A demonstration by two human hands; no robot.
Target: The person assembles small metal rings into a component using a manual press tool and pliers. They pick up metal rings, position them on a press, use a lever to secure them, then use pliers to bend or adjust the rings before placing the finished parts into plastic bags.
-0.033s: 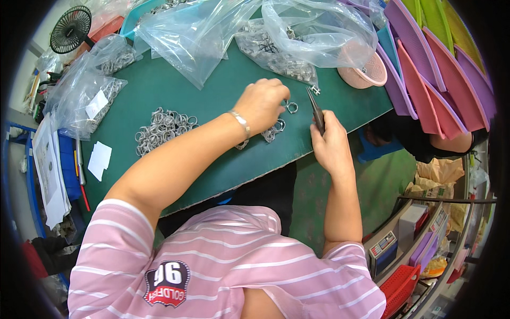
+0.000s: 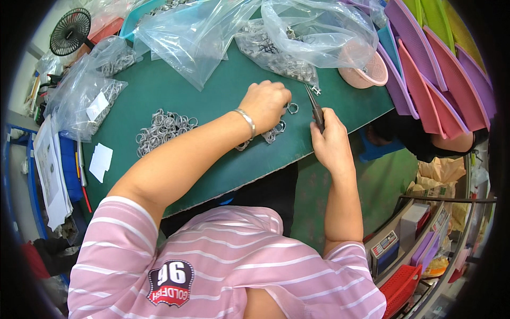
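In the head view, the left hand has edged barely rightward beside a loose ring inward of the surface's near edge; its grip I can't tell. The right hand stays wrapped round a pointed tool, so the handling seems little advanced.

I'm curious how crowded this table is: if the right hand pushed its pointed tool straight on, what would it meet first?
Probably the clear bag of metal parts, just beyond the tips of the pointed tool in the right hand, though the tips' height above the table is unclear.
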